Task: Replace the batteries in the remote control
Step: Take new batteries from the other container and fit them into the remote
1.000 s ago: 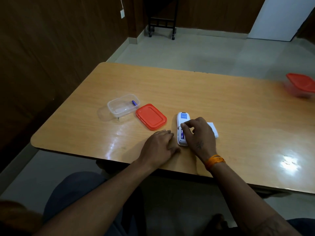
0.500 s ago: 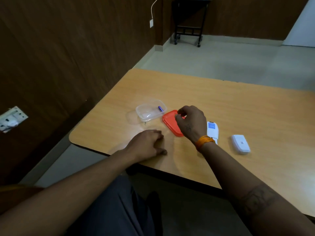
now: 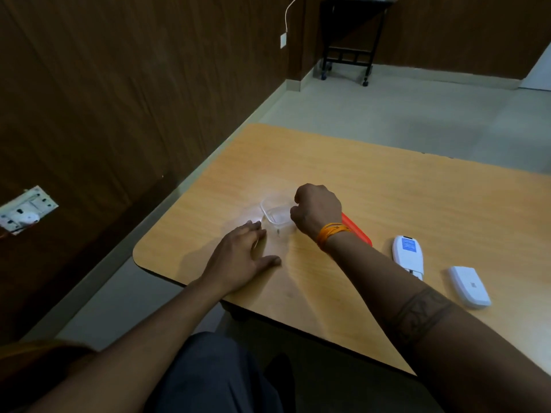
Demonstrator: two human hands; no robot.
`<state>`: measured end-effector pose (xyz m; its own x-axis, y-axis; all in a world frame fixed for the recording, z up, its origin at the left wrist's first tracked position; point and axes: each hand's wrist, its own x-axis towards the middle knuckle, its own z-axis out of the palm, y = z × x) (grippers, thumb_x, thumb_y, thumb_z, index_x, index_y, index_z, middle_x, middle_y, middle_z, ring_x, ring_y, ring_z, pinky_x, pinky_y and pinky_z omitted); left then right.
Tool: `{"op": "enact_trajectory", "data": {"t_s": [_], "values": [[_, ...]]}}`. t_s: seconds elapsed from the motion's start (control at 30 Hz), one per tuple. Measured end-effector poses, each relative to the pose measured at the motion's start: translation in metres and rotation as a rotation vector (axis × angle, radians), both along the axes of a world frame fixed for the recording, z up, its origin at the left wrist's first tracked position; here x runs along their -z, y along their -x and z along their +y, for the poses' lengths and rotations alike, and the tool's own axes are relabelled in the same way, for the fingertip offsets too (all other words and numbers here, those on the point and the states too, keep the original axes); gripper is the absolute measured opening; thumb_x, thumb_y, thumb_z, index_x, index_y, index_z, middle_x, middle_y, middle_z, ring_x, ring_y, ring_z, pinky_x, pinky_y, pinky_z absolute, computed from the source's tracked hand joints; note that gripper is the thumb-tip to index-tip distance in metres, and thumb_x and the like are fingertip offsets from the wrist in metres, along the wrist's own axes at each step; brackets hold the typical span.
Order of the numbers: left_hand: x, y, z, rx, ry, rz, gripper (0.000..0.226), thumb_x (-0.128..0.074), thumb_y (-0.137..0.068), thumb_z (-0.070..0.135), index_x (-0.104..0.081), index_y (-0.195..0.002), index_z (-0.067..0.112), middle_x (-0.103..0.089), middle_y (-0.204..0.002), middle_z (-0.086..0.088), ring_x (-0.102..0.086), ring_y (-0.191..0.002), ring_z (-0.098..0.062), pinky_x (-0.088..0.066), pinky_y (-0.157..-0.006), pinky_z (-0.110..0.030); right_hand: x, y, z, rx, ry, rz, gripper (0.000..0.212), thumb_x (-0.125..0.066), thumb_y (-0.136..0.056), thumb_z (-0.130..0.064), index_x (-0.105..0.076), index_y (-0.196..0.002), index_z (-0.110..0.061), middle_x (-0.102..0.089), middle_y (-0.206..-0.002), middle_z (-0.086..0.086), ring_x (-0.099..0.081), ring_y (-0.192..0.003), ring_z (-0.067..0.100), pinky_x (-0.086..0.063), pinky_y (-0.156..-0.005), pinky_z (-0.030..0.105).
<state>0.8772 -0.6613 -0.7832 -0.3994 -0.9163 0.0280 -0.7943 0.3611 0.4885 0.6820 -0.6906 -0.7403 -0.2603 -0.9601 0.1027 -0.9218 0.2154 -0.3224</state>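
Currently: 1 clear plastic box [image 3: 275, 214], 1 flat red lid [image 3: 357, 232], 1 smooth white remote [image 3: 407, 255] on wooden table [image 3: 387, 189], 1 rounded cover [image 3: 469, 286] beside | right hand [image 3: 317, 211] curled over box, contents unclear | left hand [image 3: 241, 260] flat, empty

Both your forearms are bare, with no sleeves visible to the edge of the frame. Your right hand [image 3: 317, 211] carries an orange thread wristband [image 3: 331, 236], wound in several strands around the wrist. A dark patterned tattoo band [image 3: 423, 315] encircles your right forearm. A small dark mark sits on the back of that hand. Your left hand [image 3: 238, 260] bears no bands or rings. Dark grey trousers [image 3: 214, 374] cover your lap.
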Motion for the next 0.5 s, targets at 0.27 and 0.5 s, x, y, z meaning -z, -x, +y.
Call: {"op": "enact_trajectory", "data": {"t_s": [0.27, 0.5], "values": [[0.006, -0.001, -0.001, 0.016, 0.042, 0.039, 0.082, -0.071, -0.087, 0.062, -0.053, -0.152, 0.016, -0.043, -0.165, 0.000, -0.030, -0.156, -0.014, -0.019, -0.125, -0.029, 0.001, -0.007, -0.013, 0.029, -0.043, 0.027, 0.030, -0.057, -0.076, 0.002, -0.035, -0.062, -0.013, -0.038, -0.065, 0.006, -0.048, -0.067, 0.036, -0.035, -0.058, 0.033], [0.005, 0.000, 0.000, 0.024, 0.058, 0.025, 0.081, -0.072, -0.088, 0.061, -0.054, -0.152, 0.015, -0.043, -0.165, 0.000, -0.030, -0.156, -0.015, -0.015, -0.120, -0.021, 0.001, -0.006, -0.021, 0.056, -0.040, 0.034, 0.023, -0.055, -0.084, 0.005, -0.043, -0.069, -0.008, -0.062, -0.090, 0.020, -0.063, -0.083, 0.043, -0.043, -0.063, 0.038]]}}
